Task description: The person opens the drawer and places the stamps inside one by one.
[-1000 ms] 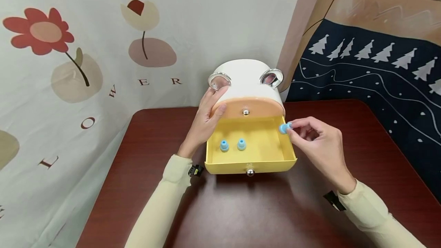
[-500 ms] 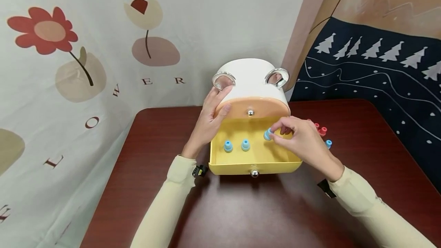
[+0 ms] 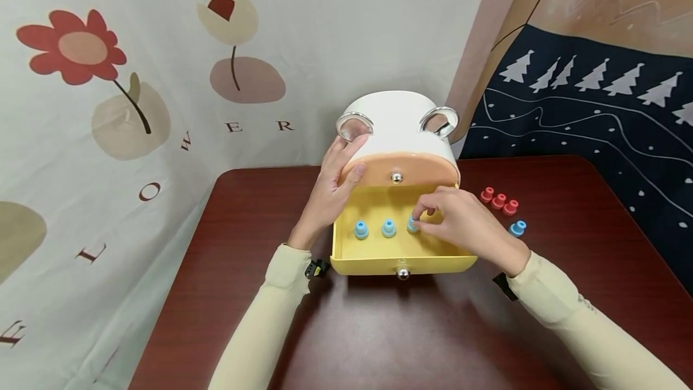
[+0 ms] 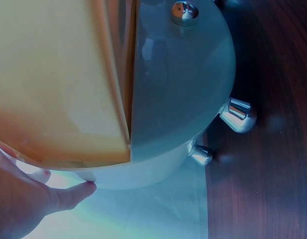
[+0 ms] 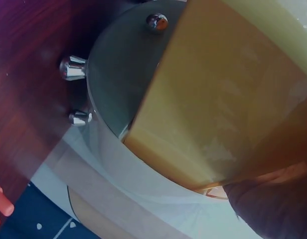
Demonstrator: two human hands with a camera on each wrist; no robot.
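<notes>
A white drawer box (image 3: 390, 119) with silver ear-like rings stands at the back of the table, its yellow lower drawer (image 3: 379, 265) pulled out. My left hand (image 3: 330, 191) rests on the box's left side, thumb on the front of the peach upper drawer (image 3: 373, 170) and fingers along the white side. Between thumb and fingertips my right hand (image 3: 460, 221) pinches a small blue stepped piece (image 3: 412, 224), low inside the yellow drawer and partly hidden by the fingers. Left of it, a blue piece (image 3: 388, 228) and another blue piece (image 3: 361, 230) stand upright on the drawer floor.
Right of the box, several red pieces (image 3: 498, 201) stand in a slanting row on the dark wooden table (image 3: 260, 209). A blue piece (image 3: 517, 229) lies tilted beside my right wrist. A printed cloth (image 3: 325, 29) hangs close behind the box.
My right hand has carried the blue piece from the drawer's right wall leftward and down, beside the other two. The red pieces have come into view. The left hand stays on the box.
</notes>
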